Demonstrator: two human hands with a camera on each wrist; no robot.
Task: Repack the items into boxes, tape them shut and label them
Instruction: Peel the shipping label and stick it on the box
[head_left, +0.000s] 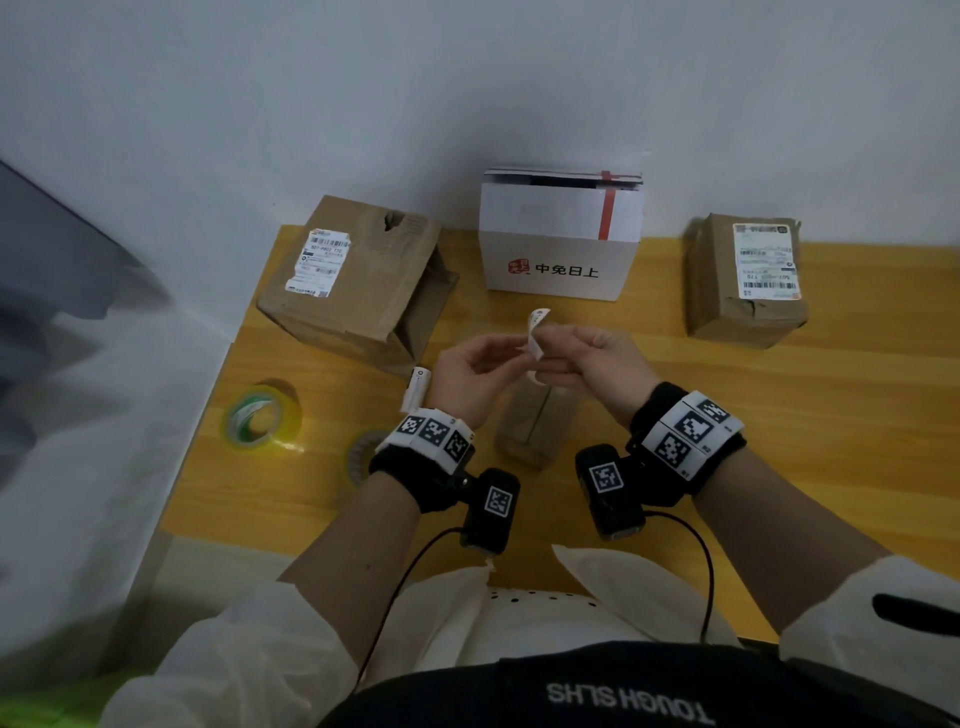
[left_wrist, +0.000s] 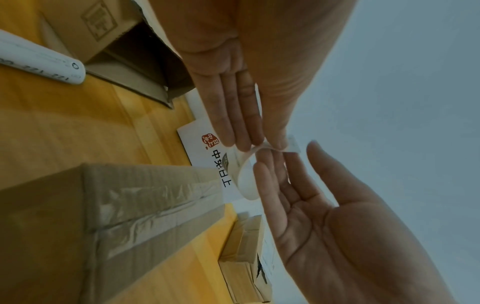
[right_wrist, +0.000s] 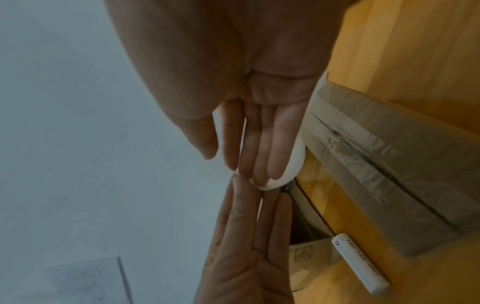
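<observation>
While both hands meet at centre frame in the head view, a white label strip (head_left: 536, 332) curls between them, pinched by the left hand (head_left: 475, 371) and the right hand (head_left: 592, 364) at their fingertips, above the yellow wooden table (head_left: 779, 415).

Directly below the hands: small taped brown box (head_left: 535, 421), largely screened by wrists and blurred.
Upper centre: white box (head_left: 558, 260) with red emblem and black characters, top flap ajar, red stripe at its right.
Upper left: large brown carton (head_left: 358, 280), shipping label on top, one side gaping.
Upper right: brown parcel (head_left: 745, 280), labelled; print too small to read.
Left of the left wrist: white marker pen (head_left: 415, 387), part hidden behind the wrist.
Lower left: yellow-green tape roll (head_left: 262, 418); a second roll (head_left: 363, 457) is half covered by the left wristband.
Left edge: grey blurred shapes, not identifiable.
Wrist views: label's printed face not visible.
</observation>
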